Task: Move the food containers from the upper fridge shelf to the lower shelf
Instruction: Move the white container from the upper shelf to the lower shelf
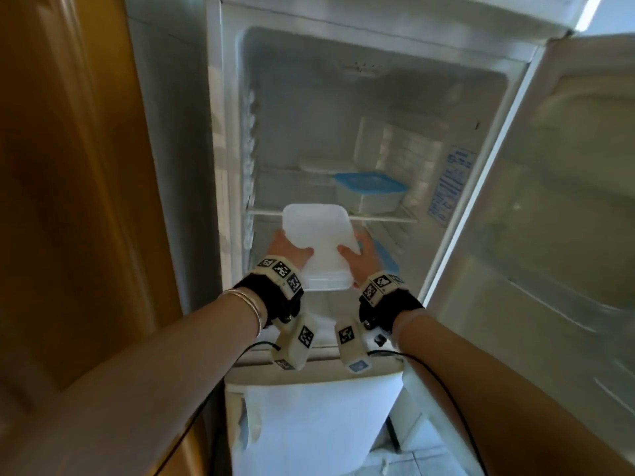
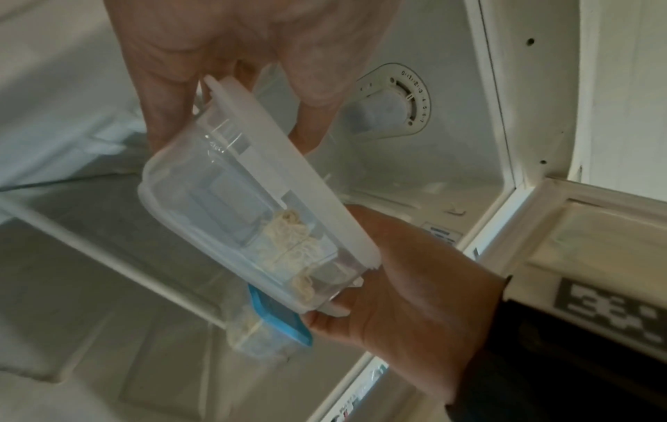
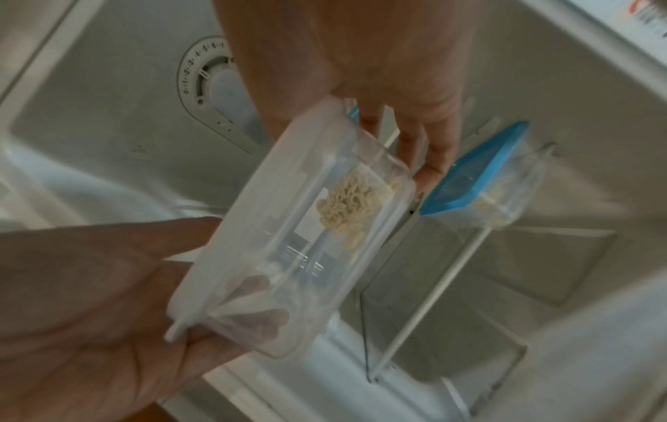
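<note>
Your left hand (image 1: 287, 249) and right hand (image 1: 360, 252) clasp the white-lidded noodle container (image 1: 318, 243) in front of the glass shelf (image 1: 381, 218); blue-lidded containers sit on (image 1: 369, 192) and below (image 1: 386, 257) it.

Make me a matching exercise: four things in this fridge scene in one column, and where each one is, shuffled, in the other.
Things:
1. white-lidded container
2. farther blue-lidded container
3. thermostat dial
4. fridge door

Places:
A. on the upper shelf
B. swung open, on the right
C. between the left hand and right hand
D. on the fridge's inner wall

Pairs: 1-C, 2-A, 3-D, 4-B
</note>
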Demonstrator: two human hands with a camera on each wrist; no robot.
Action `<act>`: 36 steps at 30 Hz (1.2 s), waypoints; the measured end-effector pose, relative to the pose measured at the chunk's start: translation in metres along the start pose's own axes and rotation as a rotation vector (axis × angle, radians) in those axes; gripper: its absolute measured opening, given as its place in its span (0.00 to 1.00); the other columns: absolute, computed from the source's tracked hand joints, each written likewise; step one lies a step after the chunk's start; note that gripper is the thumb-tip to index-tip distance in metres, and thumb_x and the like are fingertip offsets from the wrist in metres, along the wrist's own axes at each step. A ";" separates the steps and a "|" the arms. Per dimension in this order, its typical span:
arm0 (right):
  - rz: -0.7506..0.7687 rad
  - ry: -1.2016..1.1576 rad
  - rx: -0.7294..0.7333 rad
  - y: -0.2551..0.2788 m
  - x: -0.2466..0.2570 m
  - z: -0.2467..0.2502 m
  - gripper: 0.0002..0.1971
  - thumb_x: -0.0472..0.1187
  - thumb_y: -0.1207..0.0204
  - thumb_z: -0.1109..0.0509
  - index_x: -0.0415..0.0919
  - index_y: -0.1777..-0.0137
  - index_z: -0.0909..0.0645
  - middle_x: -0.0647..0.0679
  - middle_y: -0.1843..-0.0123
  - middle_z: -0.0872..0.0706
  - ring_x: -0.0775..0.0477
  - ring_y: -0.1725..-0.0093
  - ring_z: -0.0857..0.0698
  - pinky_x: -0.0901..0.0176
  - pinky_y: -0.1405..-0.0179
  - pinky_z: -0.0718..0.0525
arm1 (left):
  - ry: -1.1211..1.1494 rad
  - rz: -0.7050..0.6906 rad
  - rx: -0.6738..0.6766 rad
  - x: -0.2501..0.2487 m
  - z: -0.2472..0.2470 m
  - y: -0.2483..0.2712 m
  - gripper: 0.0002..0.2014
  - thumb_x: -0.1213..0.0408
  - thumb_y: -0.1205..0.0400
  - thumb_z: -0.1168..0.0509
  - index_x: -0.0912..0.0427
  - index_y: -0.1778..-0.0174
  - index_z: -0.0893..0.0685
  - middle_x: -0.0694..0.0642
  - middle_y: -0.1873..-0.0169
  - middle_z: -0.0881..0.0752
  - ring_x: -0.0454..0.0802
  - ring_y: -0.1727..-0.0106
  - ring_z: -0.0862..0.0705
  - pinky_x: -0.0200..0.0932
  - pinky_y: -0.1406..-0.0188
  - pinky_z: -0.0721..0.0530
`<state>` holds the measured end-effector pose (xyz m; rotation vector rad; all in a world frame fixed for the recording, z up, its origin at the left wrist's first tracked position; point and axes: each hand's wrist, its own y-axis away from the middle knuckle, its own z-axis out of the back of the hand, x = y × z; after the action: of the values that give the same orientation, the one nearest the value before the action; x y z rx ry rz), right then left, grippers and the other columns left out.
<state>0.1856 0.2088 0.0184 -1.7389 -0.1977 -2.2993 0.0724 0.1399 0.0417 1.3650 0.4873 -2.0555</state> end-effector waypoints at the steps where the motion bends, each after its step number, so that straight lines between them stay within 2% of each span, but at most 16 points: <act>1: -0.013 0.003 -0.004 0.004 -0.006 0.000 0.27 0.40 0.22 0.32 0.42 0.25 0.35 0.35 0.31 0.21 0.33 0.34 0.20 0.34 0.34 0.21 | -0.004 0.009 0.007 0.004 -0.001 0.004 0.34 0.65 0.23 0.30 0.69 0.24 0.37 0.65 0.26 0.28 0.60 0.26 0.26 0.47 0.28 0.28; 3: -0.048 0.022 -0.003 0.010 -0.017 0.000 0.27 0.43 0.22 0.33 0.44 0.24 0.35 0.37 0.30 0.21 0.33 0.34 0.19 0.35 0.33 0.21 | -0.023 0.036 0.034 0.013 -0.004 0.009 0.35 0.64 0.23 0.30 0.68 0.23 0.38 0.64 0.26 0.27 0.59 0.26 0.26 0.47 0.28 0.27; 6: -0.118 0.087 0.034 0.015 -0.029 -0.002 0.28 0.47 0.22 0.34 0.48 0.22 0.37 0.41 0.29 0.21 0.34 0.34 0.19 0.44 0.38 0.20 | -0.048 0.094 0.063 0.028 -0.008 0.007 0.38 0.62 0.23 0.30 0.66 0.21 0.41 0.63 0.24 0.28 0.60 0.25 0.26 0.47 0.28 0.27; 10: -0.120 0.166 0.091 0.007 -0.042 -0.013 0.30 0.49 0.20 0.37 0.49 0.19 0.41 0.40 0.25 0.24 0.34 0.31 0.21 0.40 0.31 0.21 | -0.101 0.140 0.075 0.041 -0.012 -0.005 0.38 0.60 0.21 0.33 0.65 0.19 0.44 0.63 0.22 0.31 0.60 0.23 0.28 0.47 0.27 0.29; 12: -0.126 0.187 0.123 -0.004 -0.044 -0.018 0.30 0.48 0.19 0.39 0.47 0.18 0.42 0.39 0.24 0.26 0.34 0.29 0.23 0.39 0.29 0.24 | -0.119 0.158 0.083 0.046 -0.016 -0.017 0.38 0.60 0.21 0.33 0.66 0.19 0.44 0.63 0.23 0.30 0.60 0.24 0.27 0.47 0.28 0.28; 15: -0.129 0.235 0.157 -0.029 -0.049 -0.025 0.28 0.45 0.16 0.42 0.43 0.18 0.43 0.39 0.22 0.29 0.37 0.26 0.26 0.47 0.25 0.29 | -0.141 0.167 0.067 0.051 -0.024 -0.040 0.37 0.60 0.21 0.32 0.66 0.20 0.41 0.63 0.24 0.28 0.60 0.25 0.26 0.47 0.28 0.27; 18: -0.112 0.270 0.199 -0.060 -0.057 -0.036 0.26 0.42 0.15 0.44 0.41 0.18 0.42 0.39 0.22 0.29 0.38 0.26 0.27 0.52 0.28 0.30 | -0.170 0.184 0.045 0.055 -0.030 -0.065 0.35 0.61 0.21 0.32 0.67 0.22 0.39 0.63 0.24 0.28 0.60 0.25 0.27 0.47 0.28 0.28; 22: -0.140 0.282 0.274 -0.097 -0.067 -0.055 0.28 0.43 0.15 0.45 0.46 0.16 0.47 0.39 0.22 0.29 0.36 0.26 0.26 0.49 0.28 0.29 | -0.185 0.225 0.030 0.067 -0.037 -0.108 0.36 0.60 0.22 0.31 0.65 0.20 0.39 0.63 0.23 0.28 0.60 0.24 0.27 0.48 0.24 0.30; 25: -0.154 0.291 0.322 -0.123 -0.074 -0.070 0.30 0.44 0.16 0.44 0.49 0.16 0.49 0.39 0.21 0.28 0.35 0.27 0.24 0.49 0.29 0.26 | -0.212 0.245 0.008 0.075 -0.041 -0.134 0.38 0.61 0.21 0.32 0.63 0.18 0.43 0.62 0.21 0.32 0.60 0.21 0.31 0.48 0.21 0.35; 29: -0.196 0.304 0.402 -0.153 -0.081 -0.082 0.32 0.45 0.16 0.44 0.52 0.16 0.54 0.40 0.21 0.30 0.36 0.26 0.25 0.50 0.28 0.27 | -0.204 0.273 -0.039 0.084 -0.047 -0.164 0.38 0.62 0.23 0.30 0.62 0.19 0.41 0.63 0.21 0.31 0.60 0.22 0.30 0.52 0.20 0.33; 32: -0.187 0.311 0.424 -0.168 -0.085 -0.090 0.33 0.43 0.17 0.42 0.50 0.15 0.53 0.43 0.20 0.30 0.38 0.25 0.26 0.54 0.27 0.28 | -0.288 0.286 -0.070 0.091 -0.050 -0.182 0.39 0.62 0.21 0.32 0.61 0.17 0.45 0.62 0.20 0.35 0.58 0.20 0.33 0.46 0.20 0.36; 36: -0.193 0.289 0.478 -0.179 -0.088 -0.095 0.34 0.42 0.17 0.41 0.49 0.15 0.54 0.44 0.19 0.31 0.40 0.24 0.27 0.57 0.30 0.28 | -0.313 0.317 -0.069 0.097 -0.052 -0.199 0.34 0.64 0.21 0.32 0.63 0.20 0.38 0.63 0.24 0.29 0.60 0.23 0.29 0.48 0.23 0.33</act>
<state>0.0703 0.3669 -0.0846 -1.1849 -0.8118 -2.3435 -0.0519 0.2910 -0.0742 0.9834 0.1898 -1.9197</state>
